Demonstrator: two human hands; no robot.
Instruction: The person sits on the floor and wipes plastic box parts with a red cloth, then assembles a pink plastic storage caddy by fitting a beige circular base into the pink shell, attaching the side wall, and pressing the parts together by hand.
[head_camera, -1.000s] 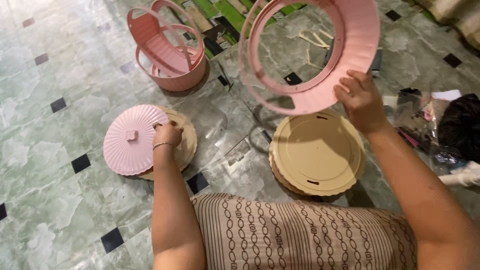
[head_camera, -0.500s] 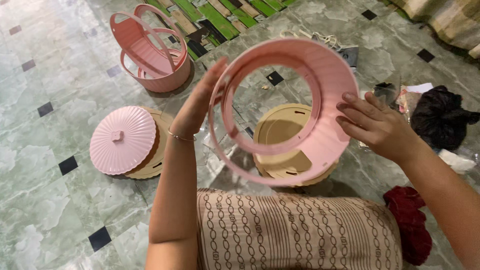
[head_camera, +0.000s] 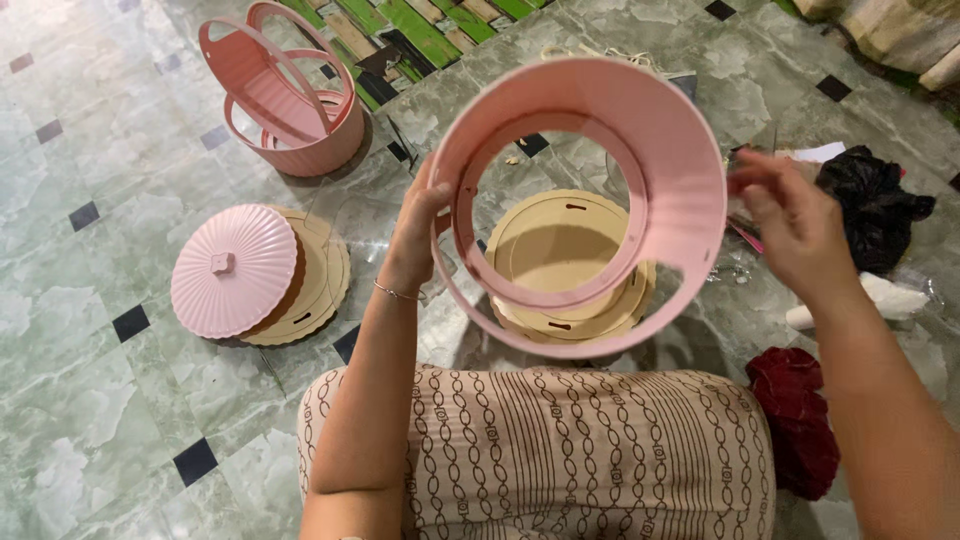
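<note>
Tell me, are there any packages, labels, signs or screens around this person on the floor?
No signs, screens or readable labels show.
Clear plastic wrapping: crumpled on the floor tiles, right of the beige discs.
Black bag: soft and crumpled, far right.
White sheet: a flat corner beside the black bag; too small to tell more.

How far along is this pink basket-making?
One pink handled basket stands assembled. In hand: a pink plastic ring wall, the left hand on its rim, the right hand beside it. Not yet used: beige round bases, pink ribbed lid.
</note>
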